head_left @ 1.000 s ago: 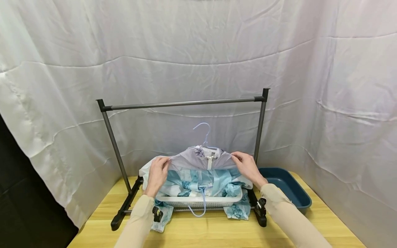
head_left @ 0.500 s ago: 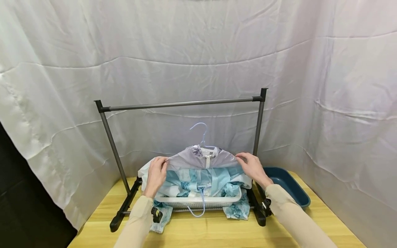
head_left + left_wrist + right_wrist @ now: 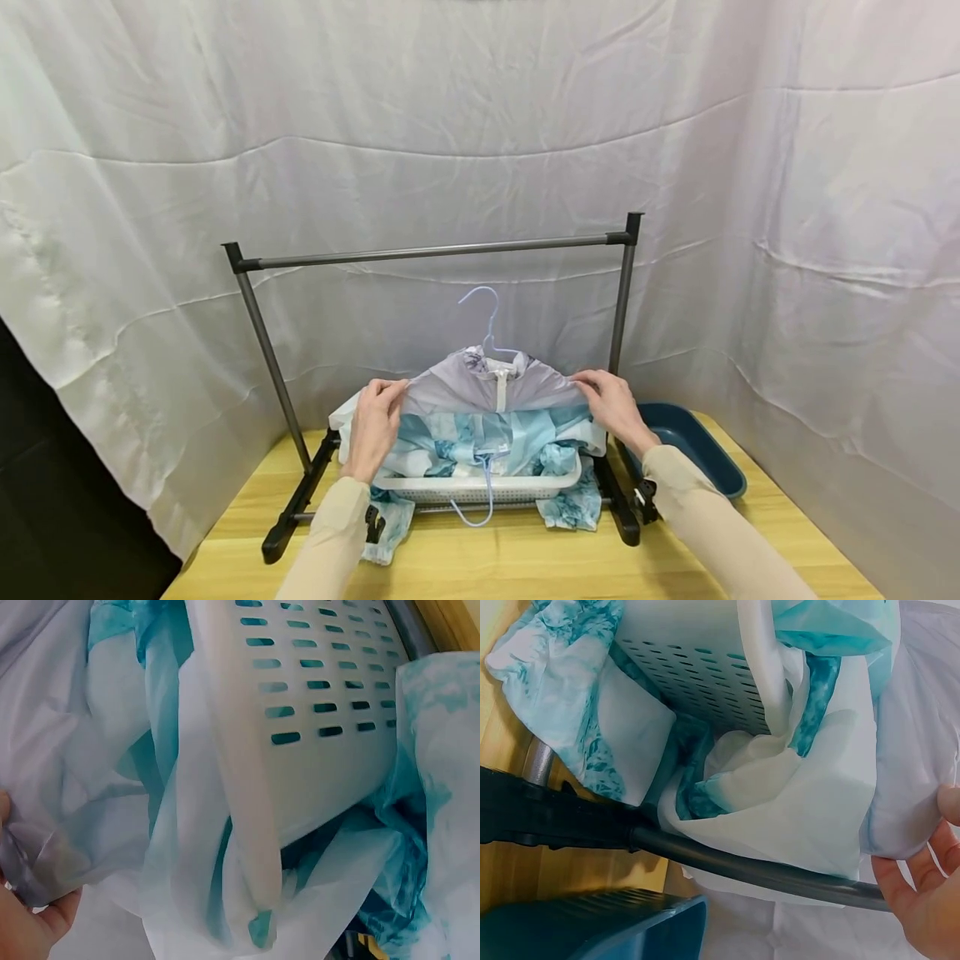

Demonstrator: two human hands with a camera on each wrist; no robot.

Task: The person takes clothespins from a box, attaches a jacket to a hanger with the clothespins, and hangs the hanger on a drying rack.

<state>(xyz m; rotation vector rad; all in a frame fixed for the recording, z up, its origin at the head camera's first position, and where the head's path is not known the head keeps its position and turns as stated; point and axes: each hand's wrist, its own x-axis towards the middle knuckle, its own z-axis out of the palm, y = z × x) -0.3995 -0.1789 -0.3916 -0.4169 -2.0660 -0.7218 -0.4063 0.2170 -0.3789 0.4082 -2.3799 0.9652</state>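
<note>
A pale lavender garment (image 3: 450,388) with a white front zip is spread over a light blue hanger (image 3: 489,321), whose hook stands up above the collar. My left hand (image 3: 375,425) pinches the garment's left shoulder; my right hand (image 3: 613,408) pinches its right shoulder. In the wrist views the cloth is bunched between thumb and fingers of the left hand (image 3: 34,915) and the right hand (image 3: 926,889). Below lies a teal-and-white garment (image 3: 487,433) in a white perforated basket (image 3: 480,483), its sleeves hanging over the sides. A second blue hanger (image 3: 489,500) hooks down over the basket's front.
A metal clothes rack (image 3: 427,252) stands around the basket, with black feet (image 3: 296,508) on the wooden table (image 3: 487,567). To the right stands a dark blue tub (image 3: 697,450). Pale curtains (image 3: 480,100) enclose the back and sides.
The lavender garment and its hanger have risen slightly, the hook standing a little higher. My right hand has moved slightly outward, and the cloth is stretched wider between both hands.
</note>
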